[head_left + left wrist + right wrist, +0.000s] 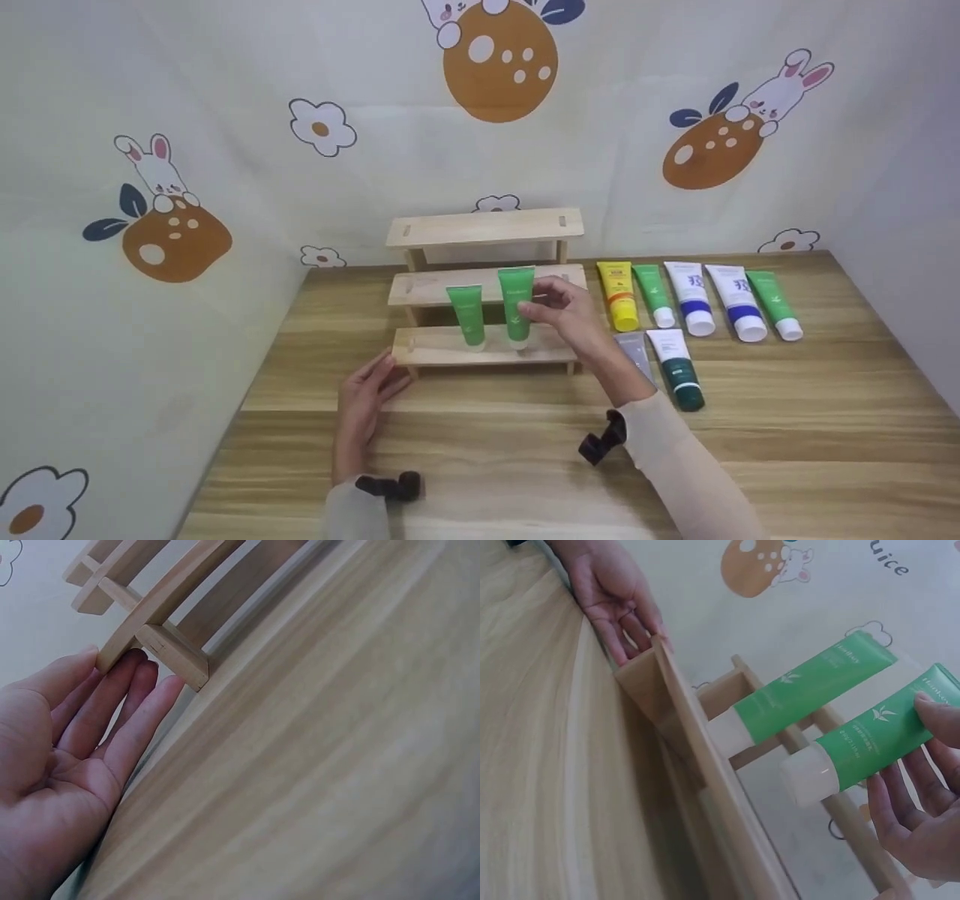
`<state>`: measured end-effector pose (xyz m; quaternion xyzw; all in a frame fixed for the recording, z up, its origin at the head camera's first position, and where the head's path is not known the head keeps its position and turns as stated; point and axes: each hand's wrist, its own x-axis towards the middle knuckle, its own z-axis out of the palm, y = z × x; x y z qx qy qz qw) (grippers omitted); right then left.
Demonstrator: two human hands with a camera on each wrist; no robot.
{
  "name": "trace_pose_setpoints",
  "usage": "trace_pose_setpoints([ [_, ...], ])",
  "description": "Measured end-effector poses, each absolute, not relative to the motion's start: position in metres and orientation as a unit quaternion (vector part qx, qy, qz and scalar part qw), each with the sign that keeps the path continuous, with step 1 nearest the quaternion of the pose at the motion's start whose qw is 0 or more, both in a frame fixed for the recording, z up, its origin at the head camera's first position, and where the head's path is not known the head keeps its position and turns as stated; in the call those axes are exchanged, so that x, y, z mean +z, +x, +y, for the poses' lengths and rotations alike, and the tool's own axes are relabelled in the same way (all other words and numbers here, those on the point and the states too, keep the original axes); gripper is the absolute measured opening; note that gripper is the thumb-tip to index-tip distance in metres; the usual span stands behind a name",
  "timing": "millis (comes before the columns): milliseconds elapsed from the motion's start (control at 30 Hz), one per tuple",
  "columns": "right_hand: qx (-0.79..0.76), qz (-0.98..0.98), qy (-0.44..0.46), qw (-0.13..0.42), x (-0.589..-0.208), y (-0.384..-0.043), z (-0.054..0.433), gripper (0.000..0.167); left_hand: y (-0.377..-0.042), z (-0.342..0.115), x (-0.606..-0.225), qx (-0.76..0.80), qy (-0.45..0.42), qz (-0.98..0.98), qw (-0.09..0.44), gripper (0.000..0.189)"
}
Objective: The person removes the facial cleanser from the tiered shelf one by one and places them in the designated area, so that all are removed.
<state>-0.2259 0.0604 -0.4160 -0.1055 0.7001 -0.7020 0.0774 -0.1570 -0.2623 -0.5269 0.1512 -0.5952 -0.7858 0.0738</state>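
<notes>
A three-step wooden display rack (435, 347) stands on the table. My left hand (364, 396) holds the left end of its lowest step, with the thumb (71, 675) on the plank and fingers underneath. On that step a green squeeze tube (468, 315) stands upright on its white cap. Beside it, my right hand (566, 311) pinches a second green squeeze tube (515, 300) between thumb and fingers, cap down. In the right wrist view, a small gap shows between this tube's white cap (810, 776) and the lowest step.
Right of the rack lie a yellow tube (618, 296), green tubes (654, 294), white-and-blue tubes (690, 298), a white-and-dark-green tube (676, 369) and a grey tube (634, 352) partly behind my right forearm. A patterned cloth (405, 150) hangs behind the table (487, 450).
</notes>
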Motion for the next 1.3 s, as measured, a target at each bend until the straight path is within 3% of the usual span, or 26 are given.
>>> trace_pose_setpoints([
  [233, -0.694, 0.707, -0.108, 0.079, -0.401, -0.213, 0.083, 0.036, -0.159, -0.261, -0.527, -0.786, 0.152, -0.595, 0.076, 0.048],
  [600, -0.673, 0.735, -0.078, 0.039, -0.385, -0.193, 0.136, 0.032, -0.16, -0.261, -0.524, -0.785, 0.163, -0.593, 0.069, 0.051],
  [967, -0.656, 0.752, -0.06, 0.031, -0.392, -0.188, 0.182, 0.031, -0.158, -0.261, -0.527, -0.785, 0.161, -0.594, 0.064, 0.05],
  [1300, -0.612, 0.789, -0.028, 0.051, -0.412, -0.185, 0.223, 0.044, -0.157, -0.261, -0.525, -0.779, 0.157, -0.603, 0.067, 0.049],
])
